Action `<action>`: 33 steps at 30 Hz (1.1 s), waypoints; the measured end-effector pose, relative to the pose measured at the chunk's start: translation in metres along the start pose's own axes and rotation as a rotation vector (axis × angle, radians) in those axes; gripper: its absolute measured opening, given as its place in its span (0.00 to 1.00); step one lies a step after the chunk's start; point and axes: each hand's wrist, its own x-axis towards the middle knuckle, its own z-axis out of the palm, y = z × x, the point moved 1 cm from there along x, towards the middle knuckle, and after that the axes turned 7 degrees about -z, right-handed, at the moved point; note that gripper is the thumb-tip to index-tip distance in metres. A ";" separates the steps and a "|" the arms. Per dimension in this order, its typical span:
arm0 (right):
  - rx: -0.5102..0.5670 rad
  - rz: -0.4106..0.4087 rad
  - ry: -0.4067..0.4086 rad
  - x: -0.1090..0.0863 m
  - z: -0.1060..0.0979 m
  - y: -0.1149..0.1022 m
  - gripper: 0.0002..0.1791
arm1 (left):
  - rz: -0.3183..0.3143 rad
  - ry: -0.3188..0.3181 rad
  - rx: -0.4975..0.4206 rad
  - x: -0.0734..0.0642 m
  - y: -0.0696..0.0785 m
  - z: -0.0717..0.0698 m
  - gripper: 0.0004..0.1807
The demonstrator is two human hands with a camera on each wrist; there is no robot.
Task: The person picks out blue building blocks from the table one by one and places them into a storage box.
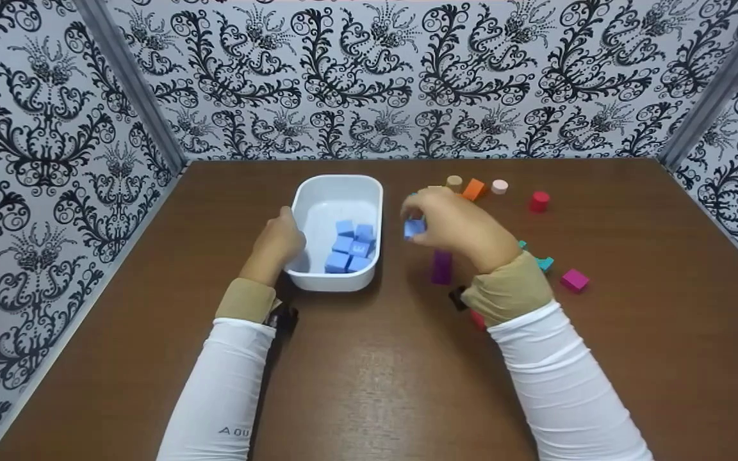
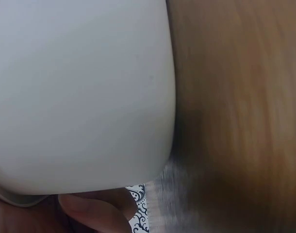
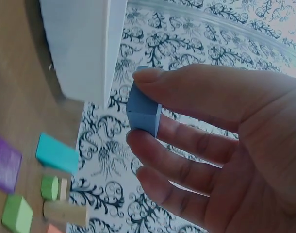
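At the middle left of the table is a white plastic tub (image 1: pixel 318 218), with several light-blue blocks (image 1: pixel 342 244) piled in its near right part; one bears a letter E. My left hand (image 1: pixel 279 240) grips the tub's left rim, and in the left wrist view a curled finger (image 2: pixel 92 209) shows below the tub's wall. To the right of the tub, my right hand (image 1: pixel 462 224) pinches a light-blue block (image 3: pixel 143 111) between thumb and fingertips, up off the table. The remaining fingers are loosely bent.
Around and behind my right hand lie a purple block (image 1: pixel 442 267), an orange block (image 1: pixel 473 189), a red cylinder (image 1: pixel 539 202), a pale pink cylinder (image 1: pixel 500 186) and a magenta block (image 1: pixel 574 280). Green blocks (image 3: pixel 17 213) show in the right wrist view. Patterned walls (image 1: pixel 356 77) border the table.
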 end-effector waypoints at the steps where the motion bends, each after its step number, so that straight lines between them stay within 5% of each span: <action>1: 0.000 -0.002 0.003 0.003 0.002 -0.002 0.13 | -0.003 -0.001 0.004 0.000 0.000 0.000 0.32; 20: 0.046 0.000 -0.021 0.045 0.034 -0.037 0.18 | -0.013 0.005 0.013 0.001 0.000 0.000 0.33; 33: 0.088 -0.030 0.032 0.054 0.071 -0.043 0.16 | -0.003 0.013 -0.004 -0.001 0.000 0.000 0.32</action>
